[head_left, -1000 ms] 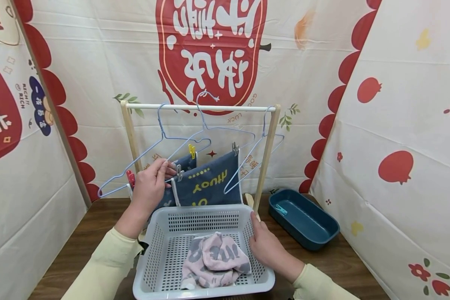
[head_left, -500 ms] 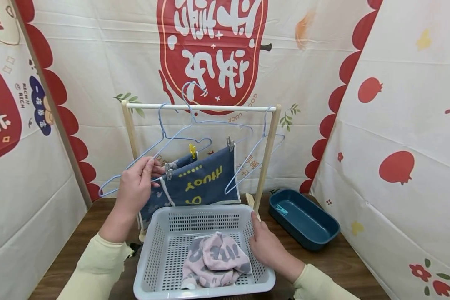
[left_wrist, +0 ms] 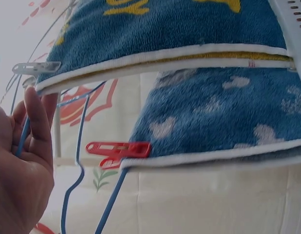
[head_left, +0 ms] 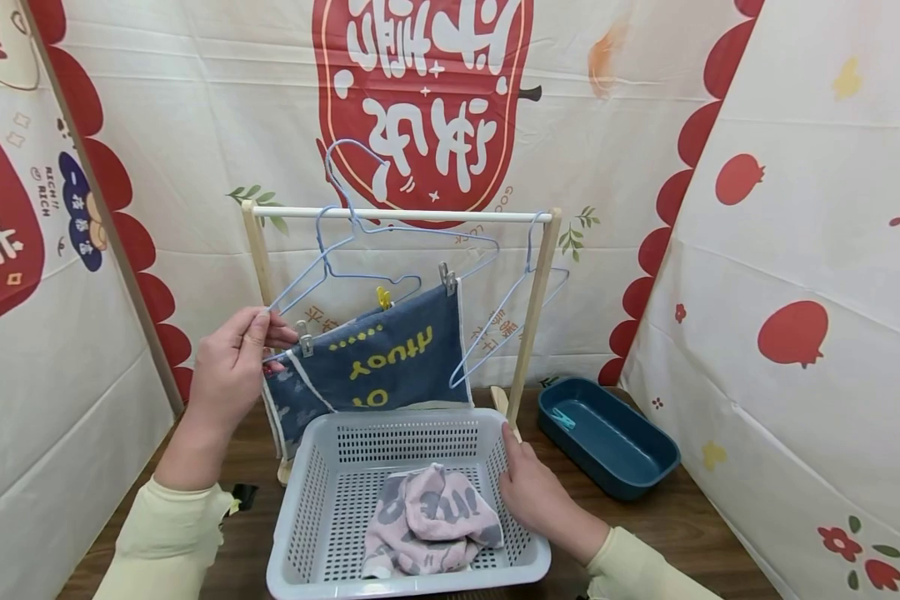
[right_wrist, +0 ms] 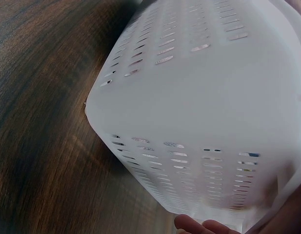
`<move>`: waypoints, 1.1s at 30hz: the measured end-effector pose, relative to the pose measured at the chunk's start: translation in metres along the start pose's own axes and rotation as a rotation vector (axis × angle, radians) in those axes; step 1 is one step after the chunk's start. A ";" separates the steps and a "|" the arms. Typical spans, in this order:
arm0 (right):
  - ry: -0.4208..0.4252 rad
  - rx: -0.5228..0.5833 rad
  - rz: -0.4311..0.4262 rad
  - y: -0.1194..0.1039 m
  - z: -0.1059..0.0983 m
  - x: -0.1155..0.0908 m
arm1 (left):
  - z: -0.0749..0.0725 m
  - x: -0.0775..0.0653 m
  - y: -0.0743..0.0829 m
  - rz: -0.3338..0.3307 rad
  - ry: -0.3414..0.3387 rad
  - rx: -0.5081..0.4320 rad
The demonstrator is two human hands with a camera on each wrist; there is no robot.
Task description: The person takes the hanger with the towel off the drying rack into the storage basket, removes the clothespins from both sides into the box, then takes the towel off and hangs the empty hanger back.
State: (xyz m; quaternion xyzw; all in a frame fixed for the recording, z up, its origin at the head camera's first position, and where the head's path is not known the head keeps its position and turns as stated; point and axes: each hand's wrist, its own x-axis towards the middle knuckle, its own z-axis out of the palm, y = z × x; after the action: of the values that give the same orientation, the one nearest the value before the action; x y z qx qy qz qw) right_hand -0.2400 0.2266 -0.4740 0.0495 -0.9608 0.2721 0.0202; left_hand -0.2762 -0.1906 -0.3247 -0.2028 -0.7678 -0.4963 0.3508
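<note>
My left hand [head_left: 236, 358] pinches the left corner of a blue wire clothes hanger [head_left: 420, 232]. Its hook rises above the white rail; contact between them cannot be told. A dark blue towel [head_left: 390, 358] with yellow letters is clipped to this hanger by grey clothespins [head_left: 447, 279]. In the left wrist view, the wire crosses between my thumb and fingers, while a second blue towel [left_wrist: 209, 114] with pale shapes hangs behind under a red clothespin [left_wrist: 118, 149]. My right hand [head_left: 536, 492] grips the right rim of a grey plastic basket [head_left: 311, 500]. Inside lies a crumpled pink-and-grey towel [head_left: 435, 521].
A wooden drying rack [head_left: 534, 317] with a white rail [head_left: 450, 216] stands behind the basket. One bare hanger [head_left: 495, 317] hangs at its right end. Right of it, a dark teal tub [head_left: 622, 450] holds a light blue clothespin [head_left: 562, 418]. Printed cloth walls surround the wooden table [head_left: 690, 542].
My left hand has moved left, taking the hanger and its lettered towel along; the hook is higher and further left. The right hand and basket have stayed put.
</note>
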 end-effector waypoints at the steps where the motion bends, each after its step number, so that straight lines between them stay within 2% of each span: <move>1: 0.000 0.001 -0.001 0.000 0.000 0.000 | -0.002 0.000 0.001 0.004 0.003 0.001; 10: -0.014 0.025 0.013 -0.001 -0.002 -0.001 | -0.020 -0.001 0.003 0.038 0.018 0.001; 15: -0.014 0.020 0.012 -0.001 -0.002 -0.001 | -0.031 0.002 0.003 0.056 0.012 -0.030; 25: -0.008 0.019 0.007 -0.001 -0.002 -0.001 | -0.042 -0.001 0.001 0.078 -0.036 -0.056; 33: -0.002 0.019 0.012 -0.003 -0.001 -0.001 | -0.048 -0.005 -0.007 0.165 -0.105 -0.095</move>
State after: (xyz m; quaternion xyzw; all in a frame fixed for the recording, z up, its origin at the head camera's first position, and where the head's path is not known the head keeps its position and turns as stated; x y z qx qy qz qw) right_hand -0.2384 0.2248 -0.4716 0.0443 -0.9585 0.2812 0.0170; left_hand -0.2613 -0.2365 -0.3203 -0.3076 -0.7413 -0.4903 0.3397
